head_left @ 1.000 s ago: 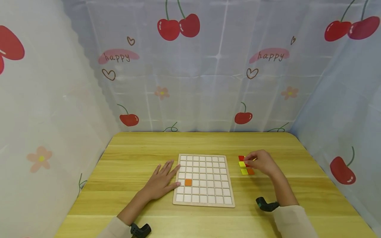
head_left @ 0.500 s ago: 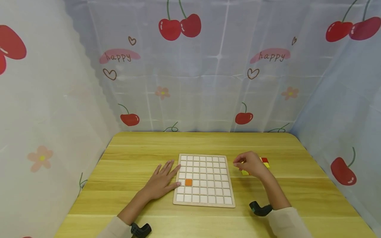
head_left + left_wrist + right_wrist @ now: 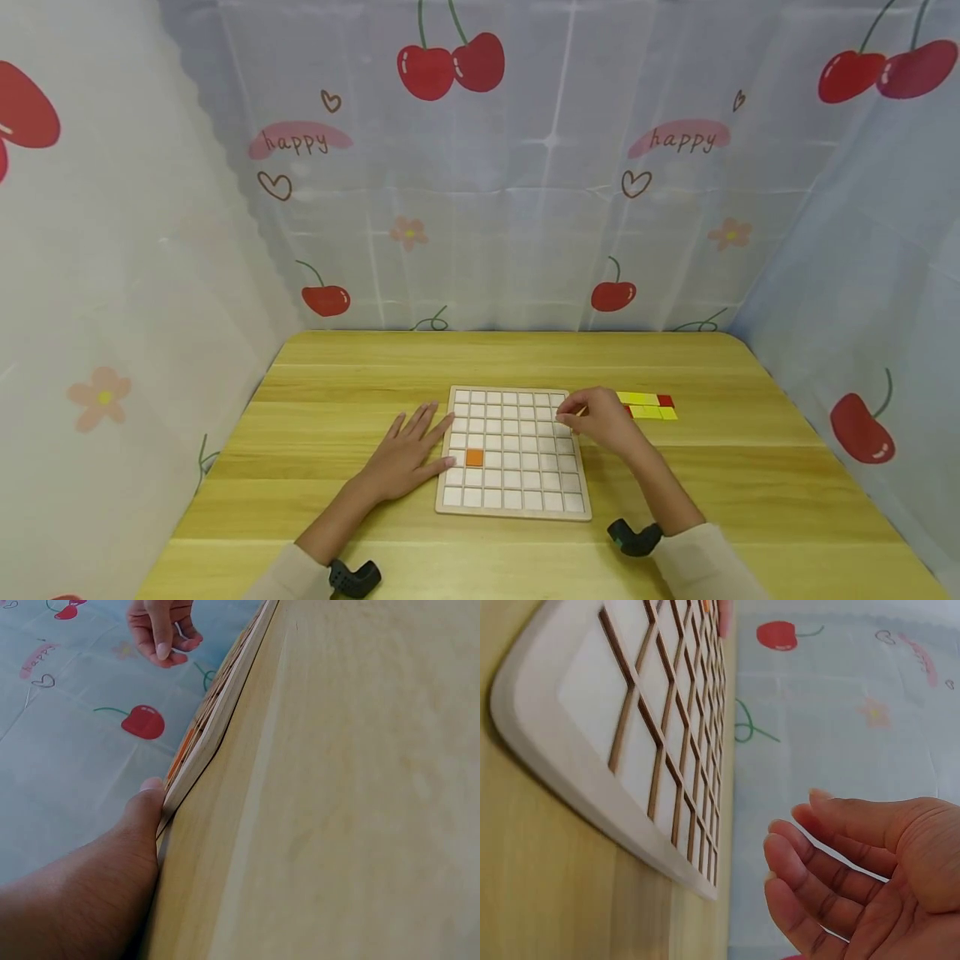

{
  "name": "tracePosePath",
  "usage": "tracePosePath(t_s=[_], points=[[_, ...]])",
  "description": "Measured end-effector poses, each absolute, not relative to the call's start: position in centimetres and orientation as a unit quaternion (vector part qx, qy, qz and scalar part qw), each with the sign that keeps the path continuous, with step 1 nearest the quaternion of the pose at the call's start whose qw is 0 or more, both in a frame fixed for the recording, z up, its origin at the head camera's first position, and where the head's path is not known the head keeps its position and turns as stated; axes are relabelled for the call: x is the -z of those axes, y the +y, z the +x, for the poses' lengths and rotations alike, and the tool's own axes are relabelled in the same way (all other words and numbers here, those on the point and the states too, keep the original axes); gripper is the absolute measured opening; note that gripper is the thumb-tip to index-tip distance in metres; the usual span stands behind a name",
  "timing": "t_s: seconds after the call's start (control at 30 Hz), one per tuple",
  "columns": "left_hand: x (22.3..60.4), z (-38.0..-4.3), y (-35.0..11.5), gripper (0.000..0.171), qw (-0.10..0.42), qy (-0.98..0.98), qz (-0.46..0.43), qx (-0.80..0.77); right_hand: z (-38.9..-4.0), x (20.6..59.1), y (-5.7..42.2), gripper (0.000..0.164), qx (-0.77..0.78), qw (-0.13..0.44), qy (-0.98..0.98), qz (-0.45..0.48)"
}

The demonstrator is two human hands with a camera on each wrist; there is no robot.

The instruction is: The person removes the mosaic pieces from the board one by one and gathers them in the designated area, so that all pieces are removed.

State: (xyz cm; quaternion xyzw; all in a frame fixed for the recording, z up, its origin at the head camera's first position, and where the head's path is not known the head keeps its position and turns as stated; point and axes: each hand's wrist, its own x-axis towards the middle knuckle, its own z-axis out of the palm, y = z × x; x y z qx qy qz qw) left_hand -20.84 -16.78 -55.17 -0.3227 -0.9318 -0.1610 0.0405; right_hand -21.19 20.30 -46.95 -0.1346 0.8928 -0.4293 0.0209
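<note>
A square-grid wooden board (image 3: 517, 516) lies on the table, its cells white except for one orange tile (image 3: 474, 457) near the lower left. My left hand (image 3: 403, 465) lies with fingers spread at the board's left side, thumb and index finger over the rim. My right hand (image 3: 606, 423) is over the board's upper right edge. In the right wrist view its thumb (image 3: 855, 817) and index fingertip come close together and the other fingers bend loosely. I cannot tell whether a tile is between them. Beyond this hand lie yellow tiles (image 3: 647, 412) and a red tile (image 3: 665, 401), partly hidden.
The wood-grain table (image 3: 360, 358) is bounded by a cherry-printed curtain (image 3: 510, 250) at the back and on both sides. Each wrist wears a dark device, such as the right wrist device (image 3: 633, 538).
My right hand has moved left from the coloured tiles to the board's upper right edge, uncovering yellow and red tiles. My left hand and the board have stayed in place.
</note>
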Motion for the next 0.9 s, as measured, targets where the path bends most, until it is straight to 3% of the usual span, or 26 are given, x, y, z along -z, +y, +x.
tracePosePath(t_s=[0.5, 0.9], points=[[55.5, -21.0, -16.8, 0.074, 0.048, -0.931, -0.326, 0.157, -19.7, 47.5, 16.2, 0.006, 0.406, 0.049, 0.892, -0.193], [55.6, -21.0, -16.8, 0.074, 0.058, -0.929, -0.326, 0.165, -19.2, 47.9, 12.9, 0.005, 0.356, 0.040, 0.902, -0.239]])
